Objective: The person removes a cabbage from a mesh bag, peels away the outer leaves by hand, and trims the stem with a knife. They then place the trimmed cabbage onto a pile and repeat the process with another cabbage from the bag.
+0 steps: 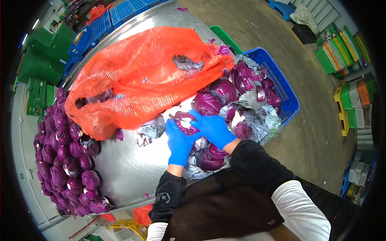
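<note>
Both of my hands wear blue gloves and are closed around a red cabbage [185, 125] with a pale cut patch on it. My left hand [179, 141] grips its near left side, while my right hand [216, 129] reaches over it from the right. A thin dark strip shows by the cabbage's far left edge, too small to name. More red cabbages [208, 103] lie just beyond my right hand, some among loose outer leaves [256, 122]. Another cabbage [210, 158] rests close to my body, below my hands. A loose grey-purple leaf [152, 127] sits left of my left hand.
An orange mesh sack [140, 66] spreads across the metal table [124, 168]. Trimmed red cabbages [60, 156] are heaped at the left end. A blue crate [290, 90] stands at the table's right edge, beside a green one [226, 38]. Stacked crates [341, 50] stand across the floor.
</note>
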Tool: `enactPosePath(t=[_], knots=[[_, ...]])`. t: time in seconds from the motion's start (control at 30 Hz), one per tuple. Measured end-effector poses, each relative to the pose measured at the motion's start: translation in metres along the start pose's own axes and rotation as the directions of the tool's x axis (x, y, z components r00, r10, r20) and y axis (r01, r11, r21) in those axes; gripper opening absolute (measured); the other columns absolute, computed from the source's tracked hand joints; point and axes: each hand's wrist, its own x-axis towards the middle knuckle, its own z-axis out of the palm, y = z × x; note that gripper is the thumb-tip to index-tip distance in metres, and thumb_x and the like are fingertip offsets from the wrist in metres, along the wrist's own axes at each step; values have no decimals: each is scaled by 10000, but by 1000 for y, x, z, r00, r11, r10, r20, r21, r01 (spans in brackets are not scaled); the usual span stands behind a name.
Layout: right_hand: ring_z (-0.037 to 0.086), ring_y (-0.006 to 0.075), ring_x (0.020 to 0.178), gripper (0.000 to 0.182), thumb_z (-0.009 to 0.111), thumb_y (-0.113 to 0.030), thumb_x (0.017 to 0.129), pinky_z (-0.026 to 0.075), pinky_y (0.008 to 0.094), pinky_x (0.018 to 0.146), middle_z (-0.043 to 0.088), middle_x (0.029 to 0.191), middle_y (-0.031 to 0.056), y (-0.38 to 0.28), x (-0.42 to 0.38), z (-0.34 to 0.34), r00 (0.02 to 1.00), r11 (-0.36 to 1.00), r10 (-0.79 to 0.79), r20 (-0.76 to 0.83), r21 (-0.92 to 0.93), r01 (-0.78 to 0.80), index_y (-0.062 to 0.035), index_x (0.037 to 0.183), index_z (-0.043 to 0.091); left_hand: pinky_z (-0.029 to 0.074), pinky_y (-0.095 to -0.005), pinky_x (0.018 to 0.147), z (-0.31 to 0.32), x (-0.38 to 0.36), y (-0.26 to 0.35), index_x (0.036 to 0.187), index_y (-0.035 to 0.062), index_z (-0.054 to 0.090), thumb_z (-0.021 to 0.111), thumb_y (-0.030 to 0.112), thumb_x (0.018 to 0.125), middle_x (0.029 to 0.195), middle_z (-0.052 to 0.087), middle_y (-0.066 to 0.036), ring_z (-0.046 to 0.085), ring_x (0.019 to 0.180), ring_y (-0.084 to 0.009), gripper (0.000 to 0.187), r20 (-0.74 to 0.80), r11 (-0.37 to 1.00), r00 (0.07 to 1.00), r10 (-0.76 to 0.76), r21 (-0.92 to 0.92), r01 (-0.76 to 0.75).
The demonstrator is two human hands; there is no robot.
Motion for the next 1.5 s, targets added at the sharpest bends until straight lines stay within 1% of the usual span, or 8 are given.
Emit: enactPosePath(t=[0.2, 0.4, 0.53, 0.87, 0.93, 1.1, 1.33, 1.5], knots=[[621, 397, 811, 427, 466, -440, 907, 473, 484, 736, 640, 882, 223, 52, 58, 8, 997, 957, -18, -79, 287, 40, -57, 956, 648, 305, -464, 1072, 14, -32, -23, 1410, -38, 172, 867, 499, 478, 1453, 216, -266, 250, 1332, -427, 1281, -199, 971, 951, 236, 31, -235], [637, 377, 845, 568, 651, -427, 786, 497, 451, 714, 646, 947, 226, 45, 43, 19, 887, 781, 461, 38, 457, -425, -21, 1171, 559, 346, -389, 1038, 0, -41, -40, 1376, -26, 242, 927, 291, 464, 1331, 353, -181, 389, 1236, -297, 1184, -264, 934, 943, 202, -237, -267], [631, 412, 857, 986, 678, -530, 752, 496, 455, 743, 628, 936, 290, -20, 0, -4, 959, 892, 241, 147, 357, -278, -69, 1457, 167, 341, -405, 1050, 4, -33, -48, 1403, -23, 202, 918, 357, 473, 1370, 315, -201, 364, 1267, -339, 1233, -252, 954, 959, 129, -231, -189], [633, 319, 940, 542, 675, -192, 749, 522, 408, 753, 633, 1075, 160, 10, -8, 11, 992, 824, 110, 57, 553, -123, -170, 1269, 524, 389, -364, 1015, -23, -13, -55, 1356, -26, 303, 913, 262, 518, 1305, 412, -164, 439, 1205, -269, 1075, -51, 818, 998, 21, -574, -47], [631, 309, 944, 514, 650, -183, 783, 524, 410, 746, 563, 1228, 112, -5, -12, -9, 945, 780, -207, -255, 540, 317, -192, 1278, 508, 393, -365, 1012, -21, -10, -63, 1351, -27, 310, 914, 261, 514, 1301, 416, -164, 446, 1200, -270, 1071, -75, 872, 993, 93, -475, -117], [604, 290, 922, 411, 698, -273, 777, 486, 371, 793, 564, 1032, 86, 13, 23, -13, 893, 830, -446, 65, 405, 385, -154, 1146, 563, 390, -370, 1015, -31, 4, -64, 1346, -17, 326, 918, 288, 485, 1305, 420, -161, 459, 1193, -273, 1089, 55, 874, 972, 228, -452, -180], [592, 228, 882, 376, 722, -287, 791, 475, 336, 801, 589, 987, 51, 28, 28, 10, 886, 598, -463, 0, 738, 312, -103, 1101, 613, 373, -357, 1039, -44, 14, -65, 1357, 3, 340, 921, 231, 470, 1308, 434, -148, 453, 1211, -249, 1084, 133, 898, 945, 300, -373, -233], [635, 311, 818, 306, 631, -351, 849, 500, 372, 694, 626, 913, 127, 6, 16, -16, 956, 860, -286, -66, 422, 287, -68, 965, 624, 357, -345, 1052, -48, 18, -55, 1379, 6, 332, 919, 237, 487, 1339, 439, -130, 428, 1243, -229, 1092, 213, 889, 962, 172, -453, -59]])
